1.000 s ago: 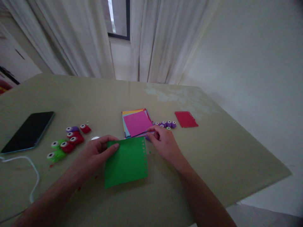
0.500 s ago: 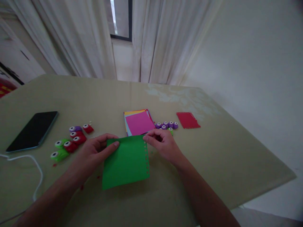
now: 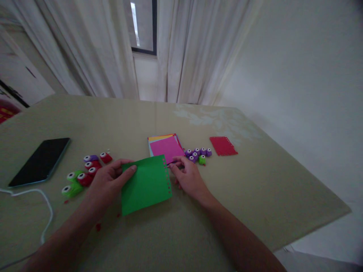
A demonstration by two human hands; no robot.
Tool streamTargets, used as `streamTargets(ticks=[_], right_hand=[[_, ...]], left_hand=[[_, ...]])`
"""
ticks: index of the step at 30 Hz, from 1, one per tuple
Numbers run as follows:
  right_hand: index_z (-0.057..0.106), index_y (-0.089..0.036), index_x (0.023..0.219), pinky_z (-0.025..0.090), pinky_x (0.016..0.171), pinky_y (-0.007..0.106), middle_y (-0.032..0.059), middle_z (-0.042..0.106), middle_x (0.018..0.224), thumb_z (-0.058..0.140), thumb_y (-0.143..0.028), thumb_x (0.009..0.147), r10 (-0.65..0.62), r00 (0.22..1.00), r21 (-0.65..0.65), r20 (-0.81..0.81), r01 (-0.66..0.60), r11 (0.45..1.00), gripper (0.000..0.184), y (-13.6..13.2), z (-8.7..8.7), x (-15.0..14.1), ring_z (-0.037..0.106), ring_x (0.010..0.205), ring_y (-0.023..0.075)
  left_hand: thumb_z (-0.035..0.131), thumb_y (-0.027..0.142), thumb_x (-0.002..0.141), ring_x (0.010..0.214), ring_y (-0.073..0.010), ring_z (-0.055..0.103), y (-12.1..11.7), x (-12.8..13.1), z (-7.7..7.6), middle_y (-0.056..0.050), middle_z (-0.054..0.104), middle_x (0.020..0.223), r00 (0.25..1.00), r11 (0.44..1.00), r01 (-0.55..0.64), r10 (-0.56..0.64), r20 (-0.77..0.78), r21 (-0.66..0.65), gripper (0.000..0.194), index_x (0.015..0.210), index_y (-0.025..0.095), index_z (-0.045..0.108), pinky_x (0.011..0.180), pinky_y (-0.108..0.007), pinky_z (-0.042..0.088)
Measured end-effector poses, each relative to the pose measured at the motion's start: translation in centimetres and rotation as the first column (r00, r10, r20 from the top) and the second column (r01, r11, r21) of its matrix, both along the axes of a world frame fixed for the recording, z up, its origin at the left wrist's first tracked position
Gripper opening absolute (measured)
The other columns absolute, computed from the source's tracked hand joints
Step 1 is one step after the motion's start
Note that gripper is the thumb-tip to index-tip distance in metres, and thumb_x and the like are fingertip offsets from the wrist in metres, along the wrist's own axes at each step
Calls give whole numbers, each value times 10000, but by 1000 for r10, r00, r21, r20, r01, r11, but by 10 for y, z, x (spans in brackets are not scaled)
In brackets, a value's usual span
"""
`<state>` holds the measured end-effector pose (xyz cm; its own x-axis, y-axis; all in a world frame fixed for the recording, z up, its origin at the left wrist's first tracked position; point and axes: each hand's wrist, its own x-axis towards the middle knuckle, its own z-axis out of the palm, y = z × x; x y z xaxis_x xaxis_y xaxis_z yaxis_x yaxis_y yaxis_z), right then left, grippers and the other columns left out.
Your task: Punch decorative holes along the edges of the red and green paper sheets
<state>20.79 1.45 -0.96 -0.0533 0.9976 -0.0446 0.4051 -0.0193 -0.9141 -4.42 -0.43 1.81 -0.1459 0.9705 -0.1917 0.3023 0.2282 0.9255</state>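
My left hand [image 3: 115, 177] pinches a square sheet of green paper [image 3: 146, 185] by its upper left corner, thumb on top. A row of small holes runs down the sheet's right edge, and the sheet is raised above the table. My right hand [image 3: 185, 175] is just right of the sheet's upper right corner with its fingers closed. A thin dark sliver [image 3: 171, 163] shows at those fingertips, too small to name. Behind the hands lies a stack of coloured paper squares with a magenta sheet [image 3: 164, 148] on top.
Left of my left hand sit several red, green and purple one-eyed figures [image 3: 85, 178]. Purple ones [image 3: 195, 154] and a green one [image 3: 202, 160] stand right of the stack. A red hole-edged sheet [image 3: 223, 146], a tablet [image 3: 39, 160], a white cable [image 3: 47, 204] and red scraps [image 3: 98, 226] lie around.
The green sheet has shifted left and slightly up with my left hand. My right hand has come off the sheet's corner and moved slightly left, its fingers now beside the edge.
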Motion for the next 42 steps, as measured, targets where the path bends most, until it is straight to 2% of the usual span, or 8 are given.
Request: streamTargets(ticks=[9,13,16,20,24,28,35,42], right_hand=[[708,-166,952,475,617,268,41,714,834,635,-312,951,-114,989,86,98,106,991,163,18,5,19,626,649,155],[694,-174,921,407,521,254,21,684,808,498,-495,1042,64,982,51,-179,-56,997,395,11,12,13,513,527,116],[703,-174,905,417,585,248,-1,658,769,690,-499,948,172,956,65,-239,-161,985,329,4,13,5,529,605,122],[695,-172,835,420,652,264,-3,637,751,748,-421,909,170,963,109,-212,-149,983,265,4,13,6,548,689,141],[686,-176,815,386,599,259,-17,584,699,739,-438,902,133,965,80,-227,-118,990,281,8,15,12,485,627,129],[708,-175,842,363,545,245,-28,565,666,717,-426,898,162,962,23,-219,-161,987,258,8,17,13,450,564,116],[743,-162,914,382,544,228,-22,620,715,643,-304,939,222,963,-26,-152,-229,973,176,4,15,11,476,555,105],[762,-160,861,411,572,236,2,671,736,629,-199,971,264,964,2,27,-264,964,176,5,13,12,559,599,126]], left_hand=[[782,631,748,705,-264,736,0,2,-5,-18,790,790,994,995,93,-91,58,-33,472,1026,249,767,603,-320,551],[786,626,751,712,-267,750,0,6,-6,-24,807,800,985,988,148,-143,92,-46,432,984,262,775,608,-317,556],[761,630,795,747,-276,762,-1,7,-3,-27,818,840,978,982,184,-180,108,-33,407,979,268,767,634,-330,573],[600,624,935,785,-291,746,-2,-5,3,-40,806,850,962,976,189,-161,-222,109,393,976,274,772,698,-368,568],[410,518,1053,1093,-376,702,0,-27,2,-113,797,1131,640,923,107,222,-735,371,438,1111,256,755,954,-511,519],[466,458,1033,1359,-510,535,6,-43,-7,-226,646,1473,396,927,183,235,-888,326,489,1385,168,643,1076,-694,394],[435,367,1032,1298,-518,590,12,-49,-15,-266,740,1277,401,925,246,174,-899,289,399,1225,145,705,1013,-702,421],[448,378,1023,1207,-508,648,11,-46,-15,-202,779,1036,535,920,273,99,-839,282,277,1030,230,682,919,-647,493]])
